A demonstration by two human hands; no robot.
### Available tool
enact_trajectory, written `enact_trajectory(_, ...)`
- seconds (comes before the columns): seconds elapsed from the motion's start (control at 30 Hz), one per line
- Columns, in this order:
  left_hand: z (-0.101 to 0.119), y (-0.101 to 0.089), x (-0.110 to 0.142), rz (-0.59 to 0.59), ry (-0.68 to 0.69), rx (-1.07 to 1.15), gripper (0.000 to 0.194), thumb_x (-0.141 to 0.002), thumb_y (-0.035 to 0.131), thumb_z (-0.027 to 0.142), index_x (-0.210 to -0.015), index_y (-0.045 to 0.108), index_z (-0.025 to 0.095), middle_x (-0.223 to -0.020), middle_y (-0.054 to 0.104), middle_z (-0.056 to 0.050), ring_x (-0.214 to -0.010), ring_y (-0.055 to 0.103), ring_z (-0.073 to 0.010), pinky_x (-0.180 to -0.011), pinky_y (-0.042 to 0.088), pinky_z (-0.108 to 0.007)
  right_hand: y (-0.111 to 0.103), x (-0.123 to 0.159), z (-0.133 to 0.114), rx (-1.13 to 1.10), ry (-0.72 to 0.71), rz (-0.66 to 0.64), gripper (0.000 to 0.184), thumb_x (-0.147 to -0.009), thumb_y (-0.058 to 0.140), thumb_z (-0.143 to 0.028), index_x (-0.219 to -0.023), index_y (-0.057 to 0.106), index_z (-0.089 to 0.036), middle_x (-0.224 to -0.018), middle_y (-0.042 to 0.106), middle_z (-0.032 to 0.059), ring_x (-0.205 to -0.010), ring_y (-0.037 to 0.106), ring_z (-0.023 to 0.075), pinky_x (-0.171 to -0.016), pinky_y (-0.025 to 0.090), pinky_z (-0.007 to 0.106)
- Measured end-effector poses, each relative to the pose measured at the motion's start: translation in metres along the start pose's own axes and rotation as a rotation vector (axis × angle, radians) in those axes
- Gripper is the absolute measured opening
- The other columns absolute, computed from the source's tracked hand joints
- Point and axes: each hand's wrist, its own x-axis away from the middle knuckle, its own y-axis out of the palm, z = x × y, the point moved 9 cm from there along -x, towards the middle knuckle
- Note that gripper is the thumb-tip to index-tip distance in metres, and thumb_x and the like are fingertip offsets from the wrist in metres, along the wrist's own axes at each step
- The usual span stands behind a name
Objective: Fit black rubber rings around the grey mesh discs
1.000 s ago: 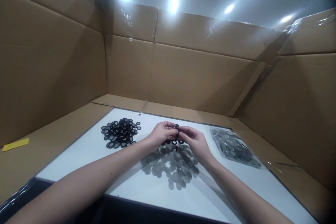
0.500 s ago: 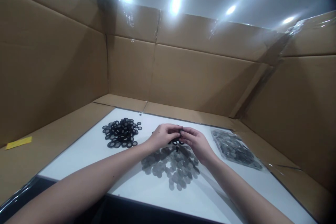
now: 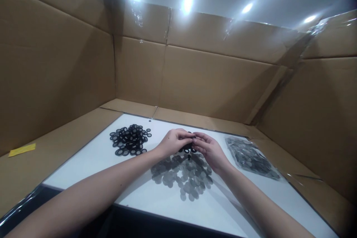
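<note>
My left hand (image 3: 173, 142) and my right hand (image 3: 211, 152) meet fingertip to fingertip above the white board. Both are closed in a pinch on a small black ring (image 3: 193, 138), mostly covered by the fingers. Under the hands lie loose black rings (image 3: 186, 151), partly hidden. Nearer to me spreads a heap of thin grey translucent discs (image 3: 192, 178). At the left is a pile of black rings with grey centres (image 3: 129, 139).
A clear plastic bag (image 3: 251, 158) full of grey discs lies at the board's right side. Cardboard walls (image 3: 217, 78) surround the white board (image 3: 92, 167). A yellow strip (image 3: 22, 150) rests on the cardboard at the left.
The hands stay together in nearly the same place, with only slight finger movement around the black ring. The whole view has shifted a little; the piles look the same.
</note>
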Motion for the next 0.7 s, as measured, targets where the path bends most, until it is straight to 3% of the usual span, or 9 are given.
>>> enact_trajectory(0.17, -0.023, 0.005, 0.001, -0.001, -0.22, 0.332, 0.033, -0.07, 0.069, 0.029, -0.1, 0.066, 0.014, -0.096, 0.067, -0.009, -0.087, 0.063, -0.0195, -0.083, 0.048, -0.033, 0.006, 0.002, -0.001, 0.028, 0.013, -0.034, 0.036, -0.063, 0.077, -0.028, -0.094, 0.063, -0.016, -0.086, 0.067, 0.0048, -0.076, 0.063, 0.0144, -0.074, 0.049, 0.027)
enact_trajectory(0.3, -0.036, 0.007, 0.001, -0.016, -0.306, 0.477, 0.034, -0.066, 0.074, 0.028, -0.095, 0.063, 0.013, -0.091, 0.066, -0.008, -0.082, 0.063, -0.0164, -0.084, 0.048, -0.034, 0.008, 0.003, 0.001, 0.032, 0.057, -0.039, 0.037, -0.06, 0.079, -0.031, -0.09, 0.063, -0.016, -0.082, 0.068, 0.0039, -0.074, 0.064, 0.0149, -0.075, 0.049, 0.027)
enact_trajectory(0.53, -0.038, 0.011, 0.001, -0.119, -0.398, 0.591, 0.036, -0.061, 0.077, 0.025, -0.091, 0.061, 0.011, -0.087, 0.062, -0.007, -0.078, 0.062, -0.0135, -0.084, 0.047, -0.032, 0.01, 0.003, 0.006, 0.04, 0.097, -0.07, 0.034, -0.063, 0.077, -0.031, -0.09, 0.064, -0.015, -0.089, 0.067, 0.0053, -0.077, 0.064, 0.0151, -0.077, 0.051, 0.028)
enact_trajectory(0.7, -0.035, 0.005, -0.002, -0.123, -0.373, 0.501, 0.032, -0.065, 0.074, 0.026, -0.09, 0.061, 0.012, -0.084, 0.062, -0.006, -0.076, 0.061, -0.0128, -0.081, 0.048, -0.032, 0.01, 0.0, 0.011, 0.06, 0.108, -0.084, 0.031, -0.065, 0.075, -0.032, -0.089, 0.065, -0.015, -0.088, 0.067, 0.0059, -0.075, 0.064, 0.014, -0.075, 0.05, 0.025)
